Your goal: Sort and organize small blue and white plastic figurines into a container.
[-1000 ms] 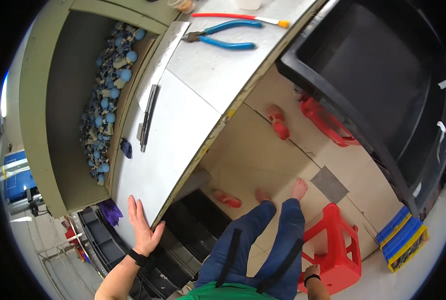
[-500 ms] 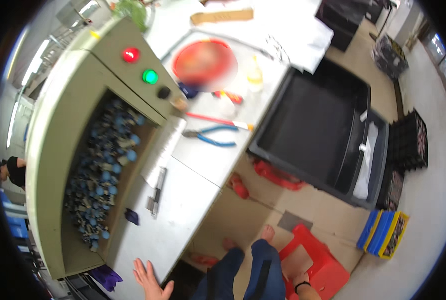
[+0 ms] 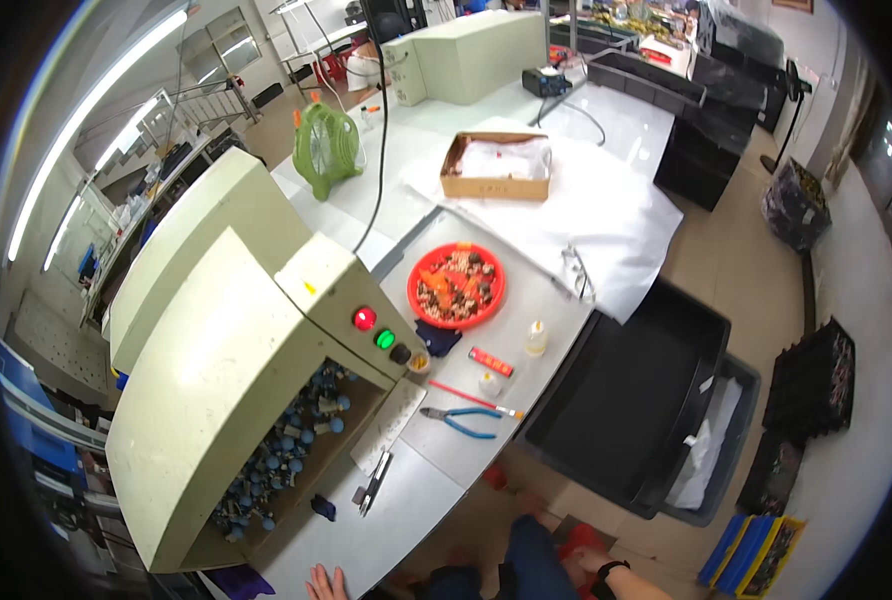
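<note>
At the lower edge, my left hand [image 3: 326, 582] rests on the white table top [image 3: 406, 495] with its fingers spread, holding nothing. A dark purple cloth scrap [image 3: 323, 507] and a black-and-silver tool [image 3: 375, 484] lie beyond it. My right hand [image 3: 592, 563], with a black band at the wrist, hangs low beside my thigh, against a red stool [image 3: 572, 541]; its fingers are too unclear to read. Blue-handled pliers [image 3: 461, 420], a red brush [image 3: 476, 400], a small clear bottle [image 3: 536, 340] and a red basin [image 3: 456, 286] of small mixed pieces stand farther along the table.
At left stands a pale green machine [image 3: 206, 350] with lit red and green buttons; its opening holds many blue-tipped parts [image 3: 276, 460]. Large black bins [image 3: 626, 390] adjoin the table's right edge. Behind are a cardboard box [image 3: 496, 165], a green fan [image 3: 326, 145] and a dark cable [image 3: 381, 150].
My view has tilted up, showing more of the far table and room. Both hands now sit lower in the picture, the left still spread on the table, the right still by the stool.
</note>
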Demonstrator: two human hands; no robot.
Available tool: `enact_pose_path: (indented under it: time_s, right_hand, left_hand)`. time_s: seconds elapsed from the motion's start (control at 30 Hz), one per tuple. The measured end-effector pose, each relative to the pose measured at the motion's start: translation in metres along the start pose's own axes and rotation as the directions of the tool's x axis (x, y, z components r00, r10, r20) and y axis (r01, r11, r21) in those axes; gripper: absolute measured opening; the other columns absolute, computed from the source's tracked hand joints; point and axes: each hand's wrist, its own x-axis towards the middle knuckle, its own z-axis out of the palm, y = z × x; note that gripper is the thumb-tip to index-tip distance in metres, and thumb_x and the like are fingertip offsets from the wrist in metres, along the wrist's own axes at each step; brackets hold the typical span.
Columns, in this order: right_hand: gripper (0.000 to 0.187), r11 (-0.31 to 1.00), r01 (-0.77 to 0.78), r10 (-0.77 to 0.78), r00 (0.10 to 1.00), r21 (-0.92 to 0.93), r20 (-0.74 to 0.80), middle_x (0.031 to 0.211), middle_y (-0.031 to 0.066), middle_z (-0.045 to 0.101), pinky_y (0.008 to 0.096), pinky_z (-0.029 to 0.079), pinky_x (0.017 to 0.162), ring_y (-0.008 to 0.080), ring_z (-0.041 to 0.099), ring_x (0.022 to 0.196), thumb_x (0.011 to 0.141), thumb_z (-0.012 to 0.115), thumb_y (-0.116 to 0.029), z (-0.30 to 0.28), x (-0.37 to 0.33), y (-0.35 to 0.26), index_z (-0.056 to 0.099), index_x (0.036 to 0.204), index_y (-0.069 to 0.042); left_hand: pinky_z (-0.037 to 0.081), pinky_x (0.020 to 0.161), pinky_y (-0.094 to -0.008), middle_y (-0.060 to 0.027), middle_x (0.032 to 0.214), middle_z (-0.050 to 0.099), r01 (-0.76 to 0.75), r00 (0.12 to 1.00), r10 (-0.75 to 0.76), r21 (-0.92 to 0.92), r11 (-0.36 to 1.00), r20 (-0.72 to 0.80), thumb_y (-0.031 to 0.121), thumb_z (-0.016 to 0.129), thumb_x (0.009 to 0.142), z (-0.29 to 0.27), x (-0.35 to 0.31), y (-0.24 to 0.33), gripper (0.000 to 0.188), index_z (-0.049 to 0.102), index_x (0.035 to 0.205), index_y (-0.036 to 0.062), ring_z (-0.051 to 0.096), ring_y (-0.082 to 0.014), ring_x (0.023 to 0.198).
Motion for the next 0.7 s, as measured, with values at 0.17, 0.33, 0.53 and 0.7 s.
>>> enact_pose_path:
  time_s: [0.17, 0.33, 0.53, 0.7]
  right_hand:
    - [0.040, 0.929, 0.196, -0.110, 0.956, 0.315, -0.270, 0.114, 0.0116, 0.066, 0.0331, 0.045, 0.094, 0.0245, 0.059, 0.109, 0.094, 0.052, -0.039, -0.105, -0.098, -0.049, 0.063, 0.117, -0.007]
    - [0.039, 0.880, 0.210, -0.153, 0.974, 0.425, -0.165, 0.112, 0.0055, 0.065, 0.0287, 0.045, 0.090, 0.0148, 0.057, 0.105, 0.095, 0.055, -0.037, -0.176, -0.139, -0.128, 0.062, 0.119, -0.007]
    - [0.036, 0.919, 0.276, -0.271, 0.961, 0.282, -0.058, 0.102, 0.0009, 0.067, 0.0260, 0.046, 0.087, 0.0109, 0.059, 0.096, 0.095, 0.055, -0.036, -0.209, -0.153, -0.182, 0.064, 0.114, -0.006]
    - [0.027, 0.845, 0.251, -0.153, 0.960, 0.473, -0.236, 0.100, 0.0039, 0.066, 0.0271, 0.051, 0.080, 0.0125, 0.063, 0.094, 0.096, 0.054, -0.027, -0.261, -0.194, -0.205, 0.064, 0.111, -0.006]
  left_hand:
    - [0.017, 0.112, -0.0590, -0.0305, 0.152, 0.016, 0.021, 0.999, -0.018, -0.091, 0.996, 0.039, 0.030, 0.071, 0.075, -0.008, 0.039, 0.018, 0.093, 0.020, 0.151, 0.0112, 0.011, -0.0459, 0.142]
    - [0.027, 0.112, -0.0481, -0.0319, 0.148, 0.025, 0.042, 0.999, -0.046, -0.233, 0.972, -0.010, 0.021, 0.067, 0.077, -0.008, 0.046, 0.017, 0.083, 0.026, 0.149, 0.0111, 0.024, -0.0484, 0.137]
    - [0.042, 0.101, -0.0401, -0.0231, 0.137, 0.048, -0.038, 0.983, 0.147, -0.669, 0.742, 0.107, 0.015, 0.057, 0.092, -0.028, 0.070, 0.022, 0.057, 0.035, 0.142, 0.0011, 0.049, -0.0362, 0.124]
    - [0.040, 0.102, -0.0358, -0.0219, 0.129, 0.055, -0.099, 0.956, 0.281, -0.807, 0.582, 0.086, 0.018, 0.056, 0.095, -0.084, 0.086, 0.072, 0.050, 0.040, 0.139, -0.0020, 0.053, -0.0287, 0.122]
